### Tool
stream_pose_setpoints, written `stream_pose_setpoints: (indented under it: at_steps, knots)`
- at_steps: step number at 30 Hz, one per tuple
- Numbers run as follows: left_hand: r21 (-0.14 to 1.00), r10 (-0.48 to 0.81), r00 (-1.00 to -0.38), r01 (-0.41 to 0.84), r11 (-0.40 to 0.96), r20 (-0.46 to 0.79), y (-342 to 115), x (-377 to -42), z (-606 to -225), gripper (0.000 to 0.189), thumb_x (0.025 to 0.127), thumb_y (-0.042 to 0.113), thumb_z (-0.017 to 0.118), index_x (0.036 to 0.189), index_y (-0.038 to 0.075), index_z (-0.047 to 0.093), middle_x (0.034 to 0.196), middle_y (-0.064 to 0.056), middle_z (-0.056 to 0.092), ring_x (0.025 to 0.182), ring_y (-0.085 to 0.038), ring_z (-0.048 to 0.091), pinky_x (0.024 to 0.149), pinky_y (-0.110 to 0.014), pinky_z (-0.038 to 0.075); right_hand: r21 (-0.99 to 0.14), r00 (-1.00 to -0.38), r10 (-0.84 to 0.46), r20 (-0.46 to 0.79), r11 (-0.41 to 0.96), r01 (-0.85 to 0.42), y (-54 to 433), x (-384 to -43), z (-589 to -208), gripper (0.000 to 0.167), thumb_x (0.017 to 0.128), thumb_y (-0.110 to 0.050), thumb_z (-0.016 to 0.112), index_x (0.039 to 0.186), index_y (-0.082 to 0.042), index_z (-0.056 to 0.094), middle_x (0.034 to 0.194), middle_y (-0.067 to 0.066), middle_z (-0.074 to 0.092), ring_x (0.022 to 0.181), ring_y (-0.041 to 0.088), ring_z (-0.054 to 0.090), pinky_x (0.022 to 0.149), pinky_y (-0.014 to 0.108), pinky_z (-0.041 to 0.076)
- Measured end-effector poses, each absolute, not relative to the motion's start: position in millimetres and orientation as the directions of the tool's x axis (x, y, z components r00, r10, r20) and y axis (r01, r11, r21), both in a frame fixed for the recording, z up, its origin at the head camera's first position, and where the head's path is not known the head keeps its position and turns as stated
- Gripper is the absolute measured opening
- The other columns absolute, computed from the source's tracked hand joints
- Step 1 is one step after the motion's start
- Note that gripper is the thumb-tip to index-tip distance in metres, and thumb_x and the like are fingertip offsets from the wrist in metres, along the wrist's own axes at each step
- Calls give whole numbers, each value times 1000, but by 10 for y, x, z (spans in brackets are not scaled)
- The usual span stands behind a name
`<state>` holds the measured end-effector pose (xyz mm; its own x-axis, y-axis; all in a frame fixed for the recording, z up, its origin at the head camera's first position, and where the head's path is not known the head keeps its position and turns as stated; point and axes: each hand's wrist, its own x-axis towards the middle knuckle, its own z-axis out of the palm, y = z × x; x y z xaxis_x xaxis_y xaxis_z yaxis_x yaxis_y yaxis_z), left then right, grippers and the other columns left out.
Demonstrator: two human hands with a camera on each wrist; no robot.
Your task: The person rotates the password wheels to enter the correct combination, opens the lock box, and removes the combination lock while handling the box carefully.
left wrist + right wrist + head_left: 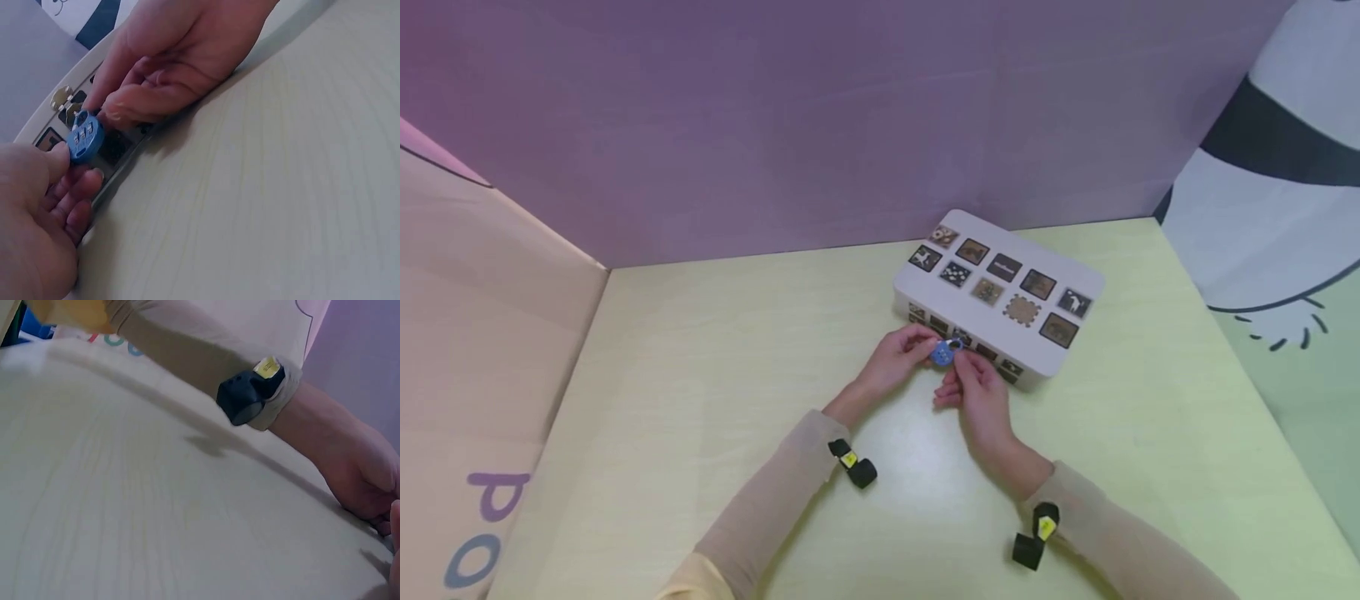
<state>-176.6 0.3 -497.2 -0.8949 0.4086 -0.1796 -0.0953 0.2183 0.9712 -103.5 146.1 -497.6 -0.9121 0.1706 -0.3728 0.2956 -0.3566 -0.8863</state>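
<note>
A round blue combination padlock [942,353] with a row of number dials is at the front side of a white box [992,310] printed with small square pictures. My left hand [895,360] pinches the padlock's body between thumb and fingers. From the other side, my right hand [985,404] holds the padlock's edge near the shackle with its fingertips. A gold latch [61,99] shows on the box front in the left wrist view. Whether the shackle is locked cannot be made out. The right wrist view shows mostly the left hand [365,478] and forearm; the padlock is out of that view.
The box stands at an angle on a pale wooden table [700,375], near a purple back wall [775,125]. Printed panels rise at the left [467,317] and right [1262,242]. A black wrist camera [853,463] is strapped to the left sleeve, another [1036,537] to the right.
</note>
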Motion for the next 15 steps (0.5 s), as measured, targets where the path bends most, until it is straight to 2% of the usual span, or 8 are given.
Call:
stream_pose_setpoints:
  at_steps: [7,15]
  knots:
    - [973,334,-927,-102,205,-168,60,-1749,-5001,21,105,16,60,118,3,68,110,-11,73,92,-13,67,88,-28,58,-844,-877,210,-432,-436,311,1436,-1061,-4937,33,106,-20,59,131,1,57,76,1,63,58,11,64,59,27,61]
    - [984,267,-951,-123,129,-154,69,-1738,-4990,24,103,18,63,119,0,68,112,-14,73,95,-16,68,88,-29,59,-844,-880,208,-427,-441,305,1436,-1068,-4931,30,104,-20,64,122,3,62,72,0,64,56,11,63,58,27,61]
